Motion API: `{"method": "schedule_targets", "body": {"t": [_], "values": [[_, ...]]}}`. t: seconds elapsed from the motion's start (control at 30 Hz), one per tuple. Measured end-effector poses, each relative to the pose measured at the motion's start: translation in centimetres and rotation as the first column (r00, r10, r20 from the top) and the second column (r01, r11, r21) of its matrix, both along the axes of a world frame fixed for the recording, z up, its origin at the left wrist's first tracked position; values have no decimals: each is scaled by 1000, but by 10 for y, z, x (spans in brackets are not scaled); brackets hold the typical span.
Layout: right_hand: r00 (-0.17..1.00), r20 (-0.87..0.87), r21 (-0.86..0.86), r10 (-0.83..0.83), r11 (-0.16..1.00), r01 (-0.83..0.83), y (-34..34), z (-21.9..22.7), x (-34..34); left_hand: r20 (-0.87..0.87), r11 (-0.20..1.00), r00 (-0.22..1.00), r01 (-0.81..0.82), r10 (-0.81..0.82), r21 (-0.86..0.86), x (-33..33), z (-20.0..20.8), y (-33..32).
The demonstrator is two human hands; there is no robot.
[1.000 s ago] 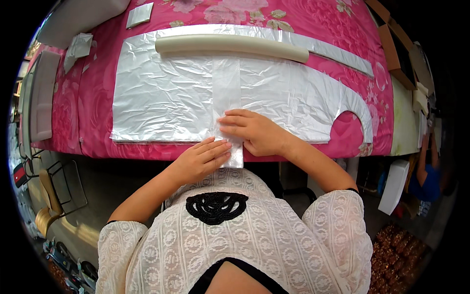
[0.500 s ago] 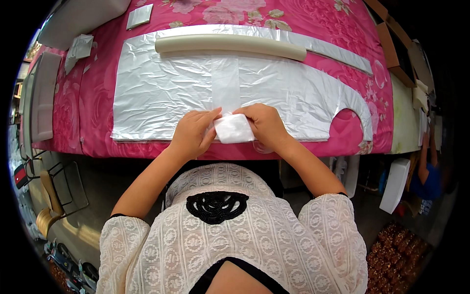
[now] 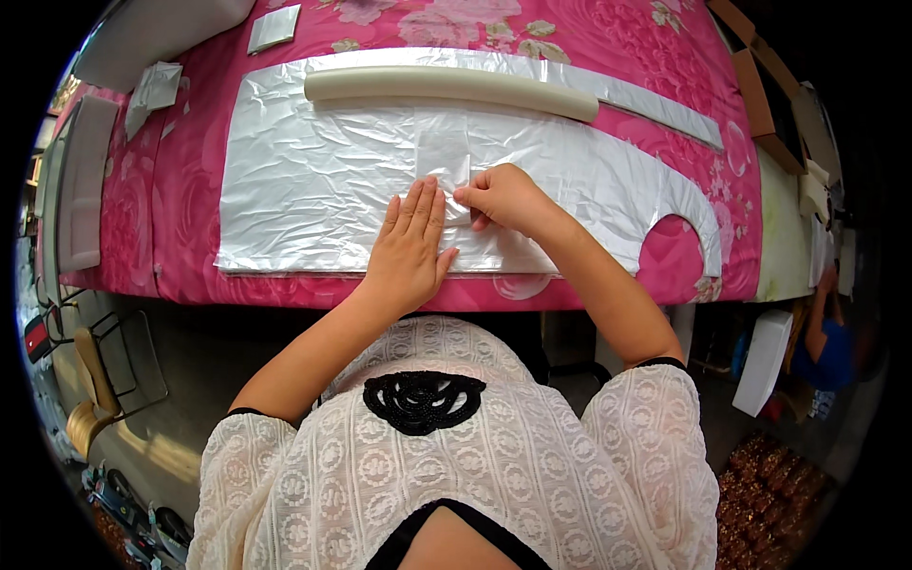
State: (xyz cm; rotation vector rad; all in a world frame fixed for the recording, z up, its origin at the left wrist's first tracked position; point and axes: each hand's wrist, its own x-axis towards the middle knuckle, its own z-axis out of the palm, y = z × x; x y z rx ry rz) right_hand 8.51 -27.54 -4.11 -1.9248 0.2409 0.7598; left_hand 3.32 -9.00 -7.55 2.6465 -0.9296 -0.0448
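A stack of shiny white plastic bags (image 3: pixel 313 180) lies flat across the table, with a curved handle cutout at its right end. My left hand (image 3: pixel 410 233) rests palm down on it near the front edge, fingers stretched out and pointing away from me. Just to the right, my right hand (image 3: pixel 503 199) is closed, thumb and forefinger pinching the plastic film beside the left fingertips. Beyond both hands, a smooth folded panel of thin plastic (image 3: pixel 443 152) lies on the crinkled stack. A long cream tube (image 3: pixel 456 88) rests across the far part of the stack.
Under the bags spreads a pink floral tablecloth (image 3: pixel 190 209). A folded white packet (image 3: pixel 274 30) and crumpled plastic (image 3: pixel 152 95) lie at the far left. Cardboard boxes (image 3: pixel 768 104) stand at the right edge. A chair (image 3: pixel 100 380) is at left; a person in blue (image 3: pixel 825 351) is at right.
The small folded white packet between my hands no longer shows as a packet. My left hand has flattened onto the bags, and my right hand has shifted slightly, still pinching film.
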Motion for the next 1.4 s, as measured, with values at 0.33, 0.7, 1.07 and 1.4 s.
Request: {"method": "schedule_targets", "body": {"t": [0.33,0.7,1.07,1.4], "values": [[323,761,-580,562,813,-47,-4,-25,-31,118,993,992,-40,53,-110,13,7,-6],[310,825,-383,473,870,-310,-17,-20,-18,193,925,944,309,-269,-222,34,9,23],[872,486,-115,56,993,0,3,-7,-48,-510,851,853,-347,112,-395,16,13,23],[914,400,-9,-65,997,75,4,-7,-41,-568,768,803,-475,179,-429,24,19,13]]}}
